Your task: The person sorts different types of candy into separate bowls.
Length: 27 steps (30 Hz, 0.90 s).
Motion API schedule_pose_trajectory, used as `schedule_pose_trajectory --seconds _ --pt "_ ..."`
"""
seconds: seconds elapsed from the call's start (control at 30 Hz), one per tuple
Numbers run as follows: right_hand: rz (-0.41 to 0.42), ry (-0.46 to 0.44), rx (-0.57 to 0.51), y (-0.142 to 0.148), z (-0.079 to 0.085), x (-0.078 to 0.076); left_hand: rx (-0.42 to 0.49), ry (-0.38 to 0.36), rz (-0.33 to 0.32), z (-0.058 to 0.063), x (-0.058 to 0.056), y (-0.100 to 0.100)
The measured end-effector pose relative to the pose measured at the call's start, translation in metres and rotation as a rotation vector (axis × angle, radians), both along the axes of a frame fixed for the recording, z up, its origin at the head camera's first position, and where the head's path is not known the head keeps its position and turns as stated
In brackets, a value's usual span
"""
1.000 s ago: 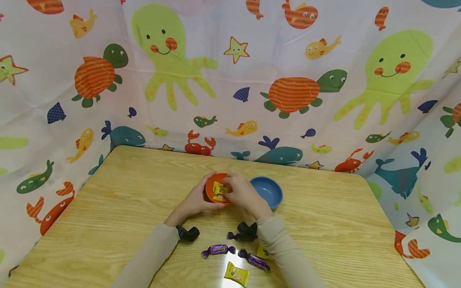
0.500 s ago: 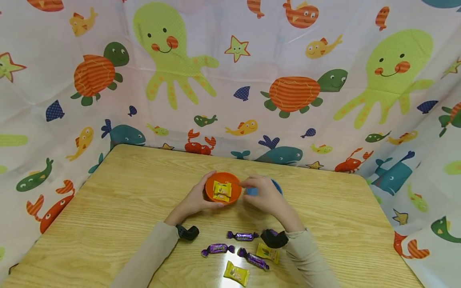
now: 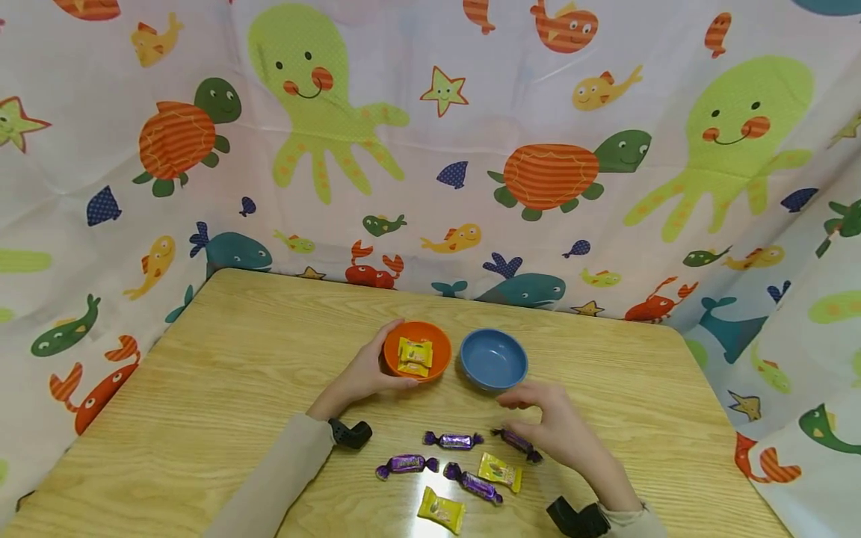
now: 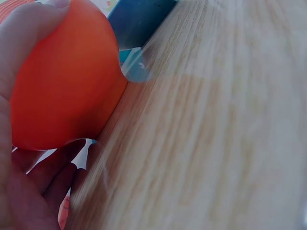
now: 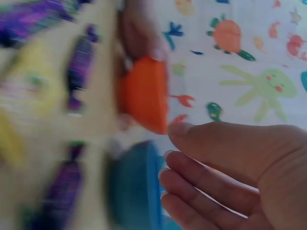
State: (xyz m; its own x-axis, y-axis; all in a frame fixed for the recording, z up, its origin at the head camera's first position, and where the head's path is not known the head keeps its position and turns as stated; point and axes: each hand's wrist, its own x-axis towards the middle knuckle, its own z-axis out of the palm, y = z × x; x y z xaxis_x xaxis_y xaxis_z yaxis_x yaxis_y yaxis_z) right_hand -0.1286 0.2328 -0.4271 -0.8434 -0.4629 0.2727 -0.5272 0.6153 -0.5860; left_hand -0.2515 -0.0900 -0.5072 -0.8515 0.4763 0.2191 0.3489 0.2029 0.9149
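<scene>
My left hand [image 3: 366, 372] grips the left side of an orange bowl [image 3: 441, 350], thumb at the near rim and fingers around the far side. Inside the bowl lie yellow-wrapped candies [image 3: 415, 354]. In the left wrist view the side of the orange bowl [image 4: 67, 86] shows close to the wood, with the fingers curving below it. My right hand [image 3: 554, 424] holds nothing and hovers in front of a blue bowl [image 3: 494, 360], fingers loosely bent. Just under its thumb lies a purple twist-wrapped candy [image 3: 519, 443]. Beside that is a yellow-wrapped candy [image 3: 500, 472].
More purple candies [image 3: 406, 465] lie on the wooden table [image 3: 235, 359] in front of the bowls. Another yellow candy [image 3: 442, 511] sits nearest the front. A curtain [image 3: 417, 164] printed with sea animals hangs behind and beside the table.
My right hand has come out of the orange bowl, passed over the blue bowl, and moved toward the front right above the loose candies. The left hand keeps its grip on the orange bowl.
</scene>
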Motion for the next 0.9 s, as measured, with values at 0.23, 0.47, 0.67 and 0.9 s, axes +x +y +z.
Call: schedule_pose_trajectory --seconds 0.23,0.47,0.67,0.9 --pt "0.056 -0.093 0.022 0.003 -0.028 0.027 -0.002 -0.005 -0.004 -0.001 -0.001 0.0" --pt "0.046 -0.119 0.141 0.002 -0.031 0.04 -0.007 -0.006 0.0 0.0 -0.001 0.001" --pt "0.025 -0.116 0.181 0.001 -0.031 0.041 -0.011 -0.003 0.0 0.0 -0.001 0.001" --pt "0.014 -0.094 0.216 0.0 -0.03 0.043 -0.015 -0.001 -0.003 -0.001 0.0 0.0"
